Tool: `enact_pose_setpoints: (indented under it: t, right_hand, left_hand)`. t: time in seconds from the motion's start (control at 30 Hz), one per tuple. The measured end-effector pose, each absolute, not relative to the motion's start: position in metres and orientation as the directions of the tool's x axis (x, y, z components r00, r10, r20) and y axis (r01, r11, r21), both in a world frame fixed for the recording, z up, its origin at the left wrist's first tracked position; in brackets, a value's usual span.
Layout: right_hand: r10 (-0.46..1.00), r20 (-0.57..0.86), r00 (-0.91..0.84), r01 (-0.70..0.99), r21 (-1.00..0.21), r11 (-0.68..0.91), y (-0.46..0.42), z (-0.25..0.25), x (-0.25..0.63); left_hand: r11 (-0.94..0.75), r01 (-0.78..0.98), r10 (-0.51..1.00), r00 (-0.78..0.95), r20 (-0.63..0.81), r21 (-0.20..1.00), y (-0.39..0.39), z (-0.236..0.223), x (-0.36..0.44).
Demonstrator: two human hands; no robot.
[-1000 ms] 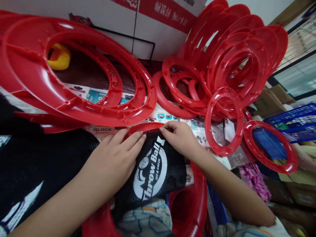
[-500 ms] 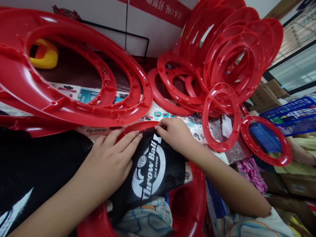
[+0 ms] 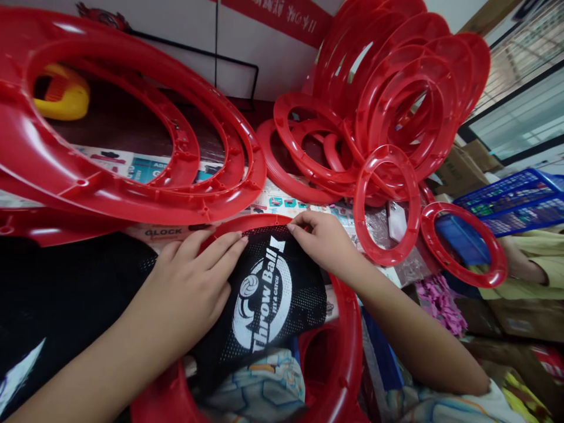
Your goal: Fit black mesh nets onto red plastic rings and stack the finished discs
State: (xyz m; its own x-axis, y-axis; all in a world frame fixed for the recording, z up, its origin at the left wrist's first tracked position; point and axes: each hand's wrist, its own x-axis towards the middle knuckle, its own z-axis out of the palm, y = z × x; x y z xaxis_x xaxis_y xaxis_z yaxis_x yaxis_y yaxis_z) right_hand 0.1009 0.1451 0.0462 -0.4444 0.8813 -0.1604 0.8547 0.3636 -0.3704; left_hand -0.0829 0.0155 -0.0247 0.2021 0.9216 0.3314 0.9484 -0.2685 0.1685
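Note:
A black mesh cloth (image 3: 268, 299) printed "Throw Ball" lies stretched over a red plastic ring (image 3: 348, 346) in front of me. My left hand (image 3: 194, 288) lies flat on the cloth's left side, fingers stretched toward the ring's far rim. My right hand (image 3: 324, 241) pinches the cloth's top right edge against that rim, fingers curled. More black mesh (image 3: 66, 294) lies under my left forearm.
Large red rings (image 3: 132, 194) are stacked at the left over a yellow object (image 3: 61, 94). A pile of smaller red rings (image 3: 388, 106) leans at the back right, two (image 3: 385, 205) nearer. A blue crate (image 3: 511, 200) and another person's yellow sleeve (image 3: 529, 264) are at the right.
The view has drifted slightly, so everything sits a little lower-left. Both hands stay on the mesh at the ring's far rim, the right fingers shifting slightly along the edge.

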Motion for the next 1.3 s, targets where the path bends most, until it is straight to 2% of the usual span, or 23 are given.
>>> enact_pose_setpoints:
  t: [0.43,0.77,1.0,1.3]
  right_hand:
    - [0.869,-0.201,-0.453,0.862,-0.349,0.368,0.156,0.040,0.102]
    - [0.870,-0.195,-0.454,0.881,-0.248,0.404,0.155,0.038,0.100]
    - [0.871,-0.187,-0.455,0.856,-0.360,0.370,0.162,0.035,0.101]
    - [0.877,-0.204,-0.436,0.860,-0.380,0.339,0.157,0.037,0.106]
  left_hand:
    - [-0.282,0.949,0.910,0.218,0.354,0.142,0.015,-0.025,-0.084]
    - [-0.281,0.946,0.911,0.211,0.354,0.160,0.014,-0.025,-0.083]
    - [-0.272,0.948,0.918,0.205,0.338,0.165,0.014,-0.027,-0.084]
    - [-0.267,0.947,0.922,0.197,0.333,0.181,0.013,-0.027,-0.084]
